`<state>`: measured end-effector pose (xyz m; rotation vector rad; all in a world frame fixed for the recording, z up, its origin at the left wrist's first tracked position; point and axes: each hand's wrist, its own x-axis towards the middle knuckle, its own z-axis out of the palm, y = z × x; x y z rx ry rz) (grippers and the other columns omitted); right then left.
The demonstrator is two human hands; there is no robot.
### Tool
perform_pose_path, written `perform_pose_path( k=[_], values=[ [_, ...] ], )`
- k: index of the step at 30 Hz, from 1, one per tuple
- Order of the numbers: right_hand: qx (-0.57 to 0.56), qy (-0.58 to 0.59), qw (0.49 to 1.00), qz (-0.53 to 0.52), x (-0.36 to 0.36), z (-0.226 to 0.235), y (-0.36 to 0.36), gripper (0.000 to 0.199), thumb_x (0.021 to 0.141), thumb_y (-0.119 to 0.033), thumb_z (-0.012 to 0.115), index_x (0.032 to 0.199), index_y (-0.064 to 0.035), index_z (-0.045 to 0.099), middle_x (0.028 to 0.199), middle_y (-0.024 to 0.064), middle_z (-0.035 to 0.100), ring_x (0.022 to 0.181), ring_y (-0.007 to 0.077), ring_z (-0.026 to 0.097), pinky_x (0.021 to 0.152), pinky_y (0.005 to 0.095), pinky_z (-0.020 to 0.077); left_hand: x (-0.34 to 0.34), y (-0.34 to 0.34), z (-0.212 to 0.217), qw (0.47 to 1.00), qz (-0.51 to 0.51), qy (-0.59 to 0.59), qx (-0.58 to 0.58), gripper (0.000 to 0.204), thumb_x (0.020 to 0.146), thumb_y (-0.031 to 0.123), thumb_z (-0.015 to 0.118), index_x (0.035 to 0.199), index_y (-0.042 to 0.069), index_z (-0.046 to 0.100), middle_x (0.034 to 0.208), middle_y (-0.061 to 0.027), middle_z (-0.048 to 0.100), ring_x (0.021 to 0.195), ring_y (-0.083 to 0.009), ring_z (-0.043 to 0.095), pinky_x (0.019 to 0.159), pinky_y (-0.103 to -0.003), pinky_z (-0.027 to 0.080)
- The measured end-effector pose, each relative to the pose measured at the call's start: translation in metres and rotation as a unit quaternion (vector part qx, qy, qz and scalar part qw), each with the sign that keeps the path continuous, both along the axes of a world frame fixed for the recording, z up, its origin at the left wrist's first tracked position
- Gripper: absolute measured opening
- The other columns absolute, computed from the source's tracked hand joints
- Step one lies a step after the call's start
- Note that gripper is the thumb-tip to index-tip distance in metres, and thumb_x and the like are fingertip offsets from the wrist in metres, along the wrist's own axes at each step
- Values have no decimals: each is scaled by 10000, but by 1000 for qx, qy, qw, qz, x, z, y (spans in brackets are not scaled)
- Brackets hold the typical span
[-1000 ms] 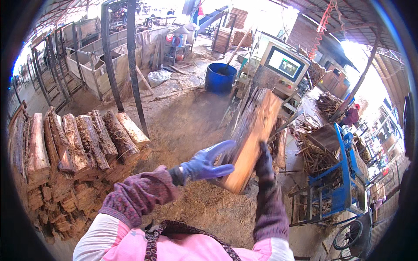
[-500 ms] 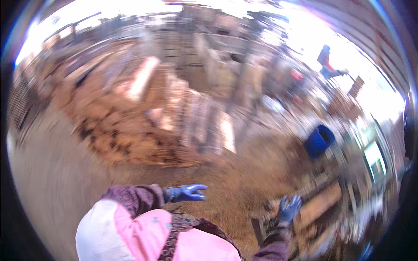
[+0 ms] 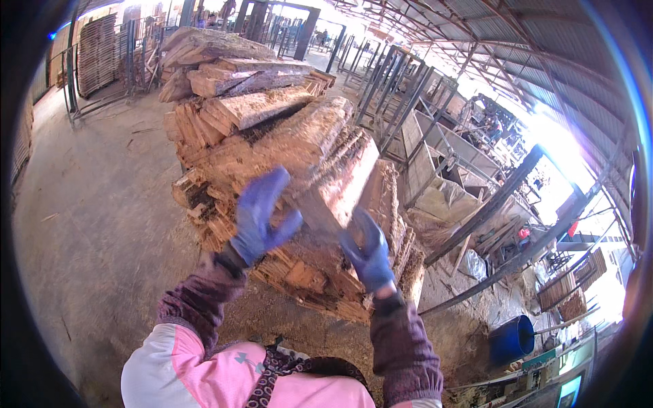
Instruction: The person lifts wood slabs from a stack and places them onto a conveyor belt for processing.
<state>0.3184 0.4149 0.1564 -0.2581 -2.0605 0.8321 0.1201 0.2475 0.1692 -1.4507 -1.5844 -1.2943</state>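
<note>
A tall pile of rough-sawn wooden slabs (image 3: pixel 272 146) stands right in front of me, reddish brown, some with bark edges. My left hand (image 3: pixel 262 217), in a blue glove, is raised over the near side of the pile with thumb and fingers apart, holding nothing. My right hand (image 3: pixel 369 251), gloved the same way, reaches to the near end of a short slab (image 3: pixel 320 216) with its fingers spread. Whether the right fingers touch that slab, I cannot tell. Both hands are a little blurred.
A blue barrel (image 3: pixel 511 340) stands on the right. Metal frames (image 3: pixel 408 95) and a pale bin (image 3: pixel 435 146) are beyond the pile. A curved dark bar (image 3: pixel 524 262) runs along the pile's right. Stacked boards (image 3: pixel 97 54) stand at the far left by a railing.
My view has swung round from the right, bringing the wood pile directly ahead. Both hands have moved from wide apart and low to forward over the pile, closer together.
</note>
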Motion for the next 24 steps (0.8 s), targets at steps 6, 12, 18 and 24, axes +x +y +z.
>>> perform_pose_path(
  k=[6, 12, 18, 24],
  values=[
    [-215, 23, 948, 233, -170, 31, 19, 751, 890, 26, 604, 1505, -144, 208, 1343, 174, 504, 1155, 261, 558, 878, 316, 532, -96, 26, 38, 993, 114, 7, -27, 683, 789, 332, 727, 1352, 44, 470, 1277, -207, 556, 1165, -374, 541, 974, -457, 438],
    [-384, -14, 889, 251, -124, 44, 90, 463, 895, -10, 592, 1335, -46, 454, 1213, 135, 601, 1078, 249, 614, 877, 386, 556, -75, 57, 56, 991, -109, -49, -55, 637, 797, 388, 722, 1303, 60, 516, 1187, -223, 602, 1073, -398, 602, 910, -446, 493],
    [-618, -59, 604, 501, -133, 94, 117, 509, 999, -374, 420, 1295, 34, 495, 1301, 212, 554, 1209, 332, 539, 1028, 468, 447, -55, 71, 60, 992, -99, -4, -78, 627, 797, 416, 715, 1284, 70, 528, 1179, -261, 596, 1091, -428, 589, 923, -453, 490],
    [-604, -102, 733, 295, -81, 111, 101, 498, 1006, -361, 419, 1272, 49, 515, 1210, 208, 619, 1079, 301, 631, 1002, 415, 474, -24, 35, 50, 923, -342, -175, -10, 581, 911, 309, 632, 1399, 71, 426, 1401, -193, 473, 1283, -330, 483, 1039, -417, 416]
  ],
)
